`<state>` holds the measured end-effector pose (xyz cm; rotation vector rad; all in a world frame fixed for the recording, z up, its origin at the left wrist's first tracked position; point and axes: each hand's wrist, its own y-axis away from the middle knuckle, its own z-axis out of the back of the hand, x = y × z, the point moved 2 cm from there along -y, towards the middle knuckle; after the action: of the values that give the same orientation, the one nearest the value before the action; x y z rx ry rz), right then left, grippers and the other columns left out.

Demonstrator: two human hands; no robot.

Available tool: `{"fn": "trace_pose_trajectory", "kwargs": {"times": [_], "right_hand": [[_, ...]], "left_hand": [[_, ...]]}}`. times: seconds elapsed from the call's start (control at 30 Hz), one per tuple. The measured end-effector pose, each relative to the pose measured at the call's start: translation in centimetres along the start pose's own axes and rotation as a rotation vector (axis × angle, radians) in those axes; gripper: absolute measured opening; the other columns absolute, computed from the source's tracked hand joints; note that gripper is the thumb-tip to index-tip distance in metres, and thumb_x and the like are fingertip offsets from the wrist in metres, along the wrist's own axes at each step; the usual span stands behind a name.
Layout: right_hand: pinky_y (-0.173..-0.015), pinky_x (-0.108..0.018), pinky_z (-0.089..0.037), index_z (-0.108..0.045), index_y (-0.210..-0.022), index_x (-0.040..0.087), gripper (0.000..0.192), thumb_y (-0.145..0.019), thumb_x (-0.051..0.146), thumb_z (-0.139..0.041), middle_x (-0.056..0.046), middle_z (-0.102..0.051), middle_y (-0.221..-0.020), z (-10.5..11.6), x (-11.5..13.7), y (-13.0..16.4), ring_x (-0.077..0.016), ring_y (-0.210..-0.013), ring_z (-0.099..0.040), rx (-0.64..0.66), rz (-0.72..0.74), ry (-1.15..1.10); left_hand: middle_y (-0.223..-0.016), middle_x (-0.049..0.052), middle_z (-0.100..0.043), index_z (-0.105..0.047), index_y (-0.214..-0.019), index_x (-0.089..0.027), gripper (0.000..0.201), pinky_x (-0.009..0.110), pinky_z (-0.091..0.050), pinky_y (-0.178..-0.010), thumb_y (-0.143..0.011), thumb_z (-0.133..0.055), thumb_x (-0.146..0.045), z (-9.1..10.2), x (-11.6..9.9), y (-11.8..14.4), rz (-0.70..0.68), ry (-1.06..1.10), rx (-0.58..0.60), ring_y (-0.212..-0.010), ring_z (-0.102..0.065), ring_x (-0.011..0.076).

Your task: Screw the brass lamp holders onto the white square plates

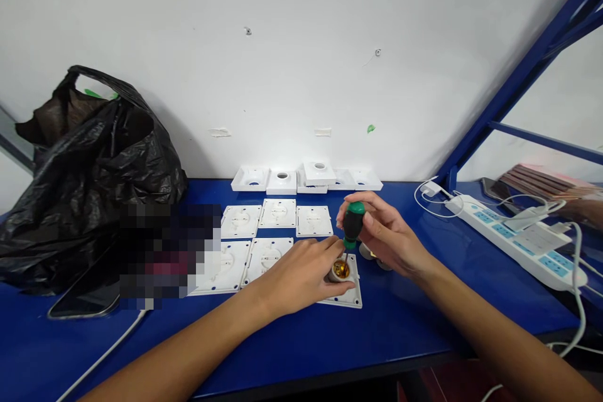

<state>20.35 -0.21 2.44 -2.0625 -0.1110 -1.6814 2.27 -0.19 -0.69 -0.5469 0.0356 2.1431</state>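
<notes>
I see a screwdriver (352,224) with a black grip and green cap held nearly upright, its thin shaft dipping into a lamp socket (340,270). The socket is a short white cylinder with a brassy inside, open end up. It sits on a white square plate (351,297) lying flat near the front of the blue table (377,333).

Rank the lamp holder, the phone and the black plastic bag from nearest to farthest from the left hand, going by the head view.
From the left hand:
1. Lamp holder, at its fingertips, on the white plate.
2. Phone, far left on the blue table, near the front edge.
3. Black plastic bag, back left against the wall.
</notes>
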Motion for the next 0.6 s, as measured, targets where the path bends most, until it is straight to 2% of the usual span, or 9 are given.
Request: {"fn": "trace_pose_trajectory", "kwargs": {"times": [0.1, 0.17, 0.27, 0.43, 0.5, 0.6], "right_hand": [[-0.088, -0.039, -0.054, -0.074, -0.12, 0.039, 0.026, -0.096, 0.049, -0.072, -0.004, -0.071, -0.11, 0.1, 0.0, 0.0, -0.0236, -0.101, -0.065, -0.005, 0.006, 0.008], [-0.085, -0.037, -0.055, -0.075, -0.116, 0.04, 0.024, -0.094, 0.048, -0.076, -0.003, -0.071, -0.108, 0.2, 0.1, 0.0, -0.0225, -0.099, -0.065, -0.028, 0.024, 0.025], [-0.086, -0.036, -0.055, -0.074, -0.12, 0.04, 0.026, -0.096, 0.049, -0.073, -0.003, -0.072, -0.106, 0.2, 0.2, 0.0, -0.0218, -0.1, -0.067, -0.033, 0.015, 0.005], [-0.087, -0.036, -0.057, -0.074, -0.121, 0.04, 0.03, -0.092, 0.045, -0.079, -0.002, -0.073, -0.107, 0.1, 0.6, -0.2, -0.0216, -0.102, -0.069, -0.105, 0.066, 0.036], [-0.087, -0.039, -0.058, -0.072, -0.125, 0.039, 0.031, -0.095, 0.047, -0.074, -0.004, -0.074, -0.108, 0.3, 0.8, -0.4, -0.0231, -0.101, -0.07, -0.165, 0.076, 0.023], [-0.081, -0.037, -0.06, -0.073, -0.121, 0.038, 0.028, -0.094, 0.046, -0.074, -0.004, -0.074, -0.111, 1.6, 1.1, -1.0, -0.0225, -0.1, -0.07, -0.383, 0.184, 0.01]], "left_hand": [[-0.111, 0.006, -0.072, -0.061, -0.115, -0.019, 0.035, 0.035, -0.053, -0.07, -0.096, -0.075, -0.044, 0.0, 0.0, 0.0, 0.002, 0.013, -0.002, -0.088, -0.072, 0.0259], [-0.11, 0.005, -0.071, -0.06, -0.116, -0.02, 0.035, 0.035, -0.053, -0.07, -0.096, -0.075, -0.044, 0.0, 0.0, 0.0, -0.005, 0.015, -0.007, -0.088, -0.072, 0.0258], [-0.107, 0.005, -0.071, -0.06, -0.115, -0.02, 0.034, 0.034, -0.052, -0.068, -0.099, -0.072, -0.048, 0.1, 0.1, 0.1, -0.009, 0.005, -0.022, -0.087, -0.071, 0.0257], [-0.101, 0.003, -0.069, -0.056, -0.109, -0.021, 0.033, 0.033, -0.049, -0.067, -0.101, -0.07, -0.049, 0.3, 0.1, 0.1, -0.002, 0.011, -0.055, -0.085, -0.07, 0.024], [-0.103, 0.002, -0.066, -0.054, -0.108, -0.021, 0.031, 0.031, -0.046, -0.063, -0.102, -0.068, -0.048, 0.5, 0.1, 0.1, -0.004, 0.031, -0.075, -0.077, -0.066, 0.0204], [-0.108, 0.004, -0.062, -0.055, -0.111, -0.02, 0.031, 0.031, -0.047, -0.063, -0.105, -0.064, -0.049, 0.6, 0.2, 0.1, -0.015, 0.047, -0.137, -0.072, -0.061, 0.0169]]}}
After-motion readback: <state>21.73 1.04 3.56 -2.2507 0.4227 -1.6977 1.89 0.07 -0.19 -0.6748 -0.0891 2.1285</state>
